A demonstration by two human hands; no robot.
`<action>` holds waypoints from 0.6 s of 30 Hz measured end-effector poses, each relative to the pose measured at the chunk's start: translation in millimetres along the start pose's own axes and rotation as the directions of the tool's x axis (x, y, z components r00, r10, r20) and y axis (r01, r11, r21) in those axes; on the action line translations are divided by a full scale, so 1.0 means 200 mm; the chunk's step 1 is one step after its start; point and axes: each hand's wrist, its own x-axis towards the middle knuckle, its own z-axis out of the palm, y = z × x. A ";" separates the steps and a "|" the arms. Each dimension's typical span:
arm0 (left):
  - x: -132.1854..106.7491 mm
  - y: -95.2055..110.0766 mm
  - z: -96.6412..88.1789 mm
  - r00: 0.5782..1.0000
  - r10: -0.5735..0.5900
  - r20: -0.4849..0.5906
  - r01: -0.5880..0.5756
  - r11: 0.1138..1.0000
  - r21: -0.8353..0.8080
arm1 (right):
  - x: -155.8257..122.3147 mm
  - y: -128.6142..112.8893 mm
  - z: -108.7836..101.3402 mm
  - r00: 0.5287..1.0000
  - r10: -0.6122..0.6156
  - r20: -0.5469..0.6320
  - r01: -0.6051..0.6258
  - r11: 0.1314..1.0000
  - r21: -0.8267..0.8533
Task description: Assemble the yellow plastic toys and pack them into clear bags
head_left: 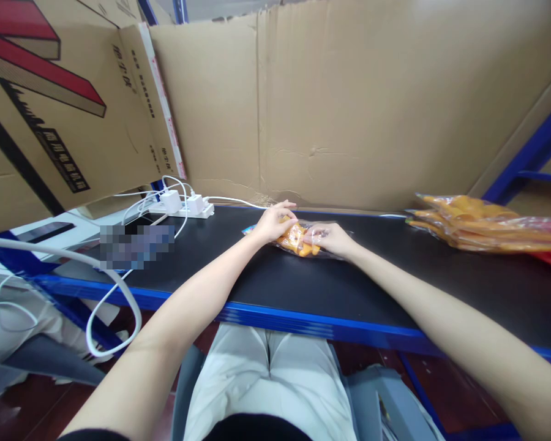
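A clear plastic bag (338, 252) with a soft, folded orange item (294, 241) in it lies on the black tabletop in front of me. My left hand (275, 223) rests over the left side of the item, its fingers bent onto it and one finger stretched out. From the right, my right hand (331, 238) pinches the item's right side. Clear film shows over the right fingers, so they look to be inside or beneath the plastic; I cannot tell which. The fingertips of both hands are partly hidden.
Several bagged orange items (477, 223) lie stacked at the right, with something red beside them. A white power strip (202, 211) with chargers and cables stands at the back left, near a blurred-out object (138, 246). Cardboard (349, 110) walls the back; a blue rail (303, 323) edges the front.
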 end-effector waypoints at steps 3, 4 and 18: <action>-0.01 -0.01 0.01 0.997 -0.030 0.069 0.028 0.999 0.027 | 0.02 0.02 0.00 0.991 -0.132 0.014 0.132 0.991 -0.021; -0.01 -0.01 0.02 0.994 -0.048 0.100 0.044 0.998 0.039 | 0.02 0.02 -0.01 0.987 -0.158 0.031 0.159 0.987 -0.025; -0.04 -0.01 0.05 0.980 -0.091 0.179 0.061 0.984 0.167 | -0.01 -0.06 -0.07 0.923 0.360 0.138 -0.385 0.850 0.358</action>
